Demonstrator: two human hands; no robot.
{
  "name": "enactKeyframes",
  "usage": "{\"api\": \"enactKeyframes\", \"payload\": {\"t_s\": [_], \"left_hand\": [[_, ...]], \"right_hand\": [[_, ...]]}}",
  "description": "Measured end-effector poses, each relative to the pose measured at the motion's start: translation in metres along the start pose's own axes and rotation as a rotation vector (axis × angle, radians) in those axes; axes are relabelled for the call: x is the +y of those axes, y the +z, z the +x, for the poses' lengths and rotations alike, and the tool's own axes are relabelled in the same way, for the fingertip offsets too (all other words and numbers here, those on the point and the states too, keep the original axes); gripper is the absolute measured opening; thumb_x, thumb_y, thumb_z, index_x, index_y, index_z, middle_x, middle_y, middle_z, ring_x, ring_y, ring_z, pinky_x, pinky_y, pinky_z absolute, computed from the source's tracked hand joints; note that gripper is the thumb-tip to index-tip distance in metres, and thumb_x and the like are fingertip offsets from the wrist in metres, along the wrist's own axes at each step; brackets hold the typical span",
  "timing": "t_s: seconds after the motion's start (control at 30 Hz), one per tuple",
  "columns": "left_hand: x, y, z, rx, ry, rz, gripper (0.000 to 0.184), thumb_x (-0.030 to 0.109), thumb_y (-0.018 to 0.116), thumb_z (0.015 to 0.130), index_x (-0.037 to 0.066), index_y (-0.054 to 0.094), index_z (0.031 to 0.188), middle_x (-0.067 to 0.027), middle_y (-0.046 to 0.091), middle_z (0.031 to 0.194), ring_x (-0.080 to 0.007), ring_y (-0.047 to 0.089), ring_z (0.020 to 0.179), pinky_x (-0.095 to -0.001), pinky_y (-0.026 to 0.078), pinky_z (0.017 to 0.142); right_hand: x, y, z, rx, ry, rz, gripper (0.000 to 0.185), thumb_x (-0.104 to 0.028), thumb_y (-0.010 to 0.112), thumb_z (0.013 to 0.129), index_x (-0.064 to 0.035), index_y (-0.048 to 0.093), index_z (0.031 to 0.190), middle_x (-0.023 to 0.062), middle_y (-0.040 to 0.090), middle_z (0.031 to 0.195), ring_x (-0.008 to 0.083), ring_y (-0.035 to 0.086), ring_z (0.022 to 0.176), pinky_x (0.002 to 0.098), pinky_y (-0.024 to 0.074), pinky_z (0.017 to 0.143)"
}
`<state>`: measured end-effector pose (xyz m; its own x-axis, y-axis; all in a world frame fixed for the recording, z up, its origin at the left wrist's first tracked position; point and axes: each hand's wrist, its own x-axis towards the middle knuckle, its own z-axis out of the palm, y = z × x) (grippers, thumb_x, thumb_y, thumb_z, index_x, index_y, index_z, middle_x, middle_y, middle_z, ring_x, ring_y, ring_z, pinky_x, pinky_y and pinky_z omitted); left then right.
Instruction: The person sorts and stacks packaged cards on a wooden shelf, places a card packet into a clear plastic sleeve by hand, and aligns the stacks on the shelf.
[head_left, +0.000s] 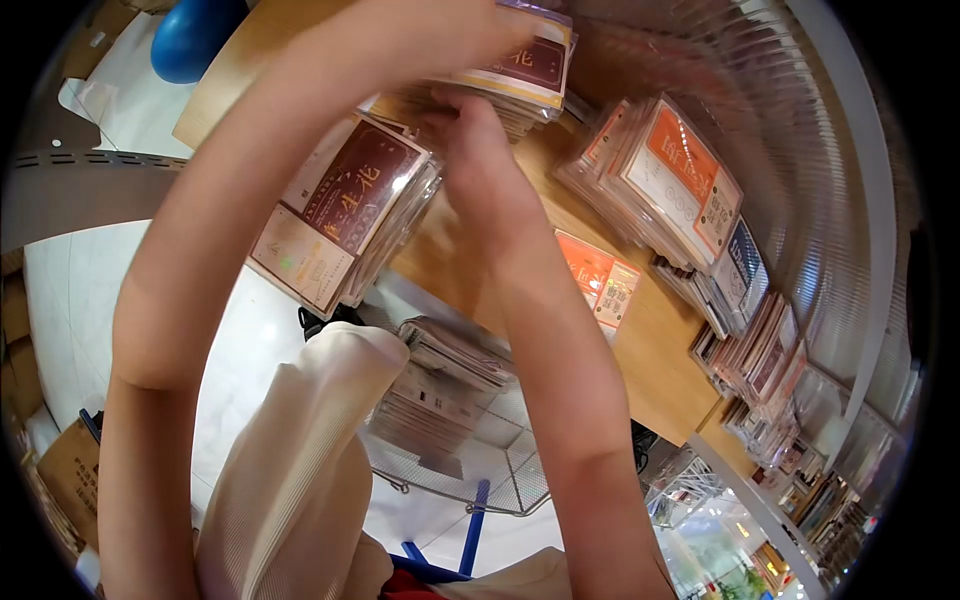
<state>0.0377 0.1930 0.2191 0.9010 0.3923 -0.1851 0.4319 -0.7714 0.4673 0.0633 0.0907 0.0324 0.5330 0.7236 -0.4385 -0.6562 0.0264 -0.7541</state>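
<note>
- i had the left hand (468, 32) across the left end of the far maroon stack (530, 75), above and to the left of the lone orange packet (604, 275) in my view; its fingers were blurred, and i could not tell whether they gripped anything.
- i had the right hand (475, 130) just under the left one, also above and left of the lone orange packet, near the lower side of the far maroon stack; its fingers were bent inward, but i could not tell whether they were closed on a packet.
- the near maroon stack (350, 210) stood well to the left of the lone orange packet, maroon-and-white sleeves in clear wrap, tilted in my view.
- the lone orange packet lay flat on the wooden table (660, 350), just beside the right forearm, which hid part of it.
- above and right of the lone orange packet was the orange-and-white stack (675, 180), with a dark blue packet (743, 275) lower down, and a ribbed clear panel (850, 190) behind them.
- below and left of the lone orange packet, i saw a wire basket (525, 470) holding wrapped packets (425, 410).
</note>
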Motion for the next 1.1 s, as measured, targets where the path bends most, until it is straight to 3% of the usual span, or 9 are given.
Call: {"api": "enactKeyframes", "payload": {"t_s": [0.07, 0.17, 0.37, 0.57, 0.67, 0.8, 0.87, 0.97, 1.1], "left_hand": [[-0.028, 0.059, -0.009, 0.228, 0.210, 0.312, 0.079, 0.046, 0.066, 0.077, 0.007, 0.036, 0.139, -0.0196, 0.035, 0.142, -0.0317, 0.036, 0.129, -0.0402, 0.035, 0.104], [-0.054, 0.086, 0.006, 0.213, 0.142, 0.382, 0.086, 0.030, 0.075, 0.066, 0.008, 0.034, 0.139, -0.0212, 0.030, 0.144, -0.0367, 0.028, 0.133, -0.0434, 0.032, 0.106], [-0.090, 0.078, 0.044, 0.138, 0.473, 0.203, 0.061, 0.017, 0.066, 0.079, 0.010, 0.043, 0.134, -0.0179, 0.035, 0.142, -0.0331, 0.036, 0.129, -0.0430, 0.033, 0.105], [-0.050, 0.040, -0.003, 0.285, 0.301, 0.282, 0.054, 0.030, 0.055, 0.087, 0.009, 0.042, 0.135, -0.0206, 0.036, 0.141, -0.0344, 0.029, 0.134, -0.0325, 0.025, 0.111], [-0.035, 0.064, -0.074, 0.684, 0.363, -0.358, 0.011, 0.009, 0.058, 0.084, -0.002, 0.061, 0.088, -0.0145, 0.062, 0.082, -0.0214, 0.059, 0.071, -0.0296, 0.045, 0.056], [-0.079, 0.066, -0.192, 0.254, 0.093, -0.379, 0.040, 0.009, 0.055, 0.087, 0.001, 0.046, 0.049, -0.0039, 0.043, 0.042, -0.0106, 0.044, 0.040, -0.0273, 0.032, 0.039], [-0.089, 0.067, -0.214, -0.320, -0.548, -0.624, 0.053, 0.027, 0.053, 0.092, 0.001, 0.051, 0.046, -0.0022, 0.049, 0.041, -0.0098, 0.048, 0.038, -0.0262, 0.038, 0.039], [-0.138, 0.107, -0.238, -0.530, -0.453, -0.891, 0.051, 0.043, 0.043, 0.095, -0.004, 0.058, 0.111, -0.0138, 0.062, 0.105, -0.0187, 0.062, 0.091, -0.0299, 0.052, 0.075], [-0.143, 0.151, -0.237, -0.459, -0.577, -1.259, 0.072, 0.060, 0.034, 0.092, 0.010, 0.023, 0.143, -0.0076, 0.032, 0.143, -0.0217, 0.038, 0.126, -0.0373, 0.036, 0.101]], "right_hand": [[-0.010, 0.010, 0.008, -0.044, 0.041, 0.181, 0.037, -0.030, 0.047, 0.091, -0.0029, 0.052, 0.116, 0.0127, 0.060, 0.107, 0.0236, 0.054, 0.105, 0.0358, 0.0390, 0.093], [-0.002, -0.008, 0.028, -0.288, -0.085, -0.153, 0.032, -0.027, 0.048, 0.091, -0.0018, 0.054, 0.110, 0.0135, 0.062, 0.104, 0.0247, 0.054, 0.104, 0.0357, 0.0380, 0.096], [-0.015, -0.004, 0.028, -0.016, 0.364, 0.202, 0.032, -0.023, 0.053, 0.089, -0.0007, 0.054, 0.112, 0.0127, 0.061, 0.110, 0.0264, 0.051, 0.109, 0.0399, 0.0336, 0.100], [-0.009, -0.018, 0.009, -0.009, 0.278, -0.310, 0.033, -0.027, 0.051, 0.090, 0.0002, 0.056, 0.108, 0.0142, 0.057, 0.116, 0.0225, 0.052, 0.111, 0.0324, 0.0387, 0.095], [0.002, -0.025, 0.009, -0.243, 0.179, -0.269, 0.054, -0.045, 0.038, 0.095, 0.0019, 0.053, 0.118, 0.0151, 0.054, 0.123, 0.0214, 0.049, 0.116, 0.0308, 0.0364, 0.099], [-0.017, -0.007, -0.022, -0.354, 0.103, -0.409, 0.065, -0.053, 0.035, 0.095, 0.0011, 0.048, 0.128, 0.0111, 0.052, 0.127, 0.0182, 0.045, 0.119, 0.0294, 0.0307, 0.103], [-0.026, -0.001, -0.030, -0.367, 0.098, -0.481, 0.063, -0.052, 0.037, 0.094, -0.0001, 0.048, 0.129, 0.0098, 0.052, 0.128, 0.0176, 0.044, 0.120, 0.0294, 0.0283, 0.104], [-0.031, 0.000, -0.032, -0.420, 0.101, -0.534, 0.061, -0.051, 0.039, 0.093, -0.0027, 0.049, 0.129, 0.0085, 0.051, 0.129, 0.0176, 0.043, 0.121, 0.0297, 0.0256, 0.105], [-0.018, -0.008, -0.030, -0.334, 0.176, -0.517, 0.057, -0.049, 0.042, 0.093, -0.0055, 0.049, 0.130, 0.0085, 0.051, 0.129, 0.0187, 0.043, 0.121, 0.0297, 0.0260, 0.105]]}}
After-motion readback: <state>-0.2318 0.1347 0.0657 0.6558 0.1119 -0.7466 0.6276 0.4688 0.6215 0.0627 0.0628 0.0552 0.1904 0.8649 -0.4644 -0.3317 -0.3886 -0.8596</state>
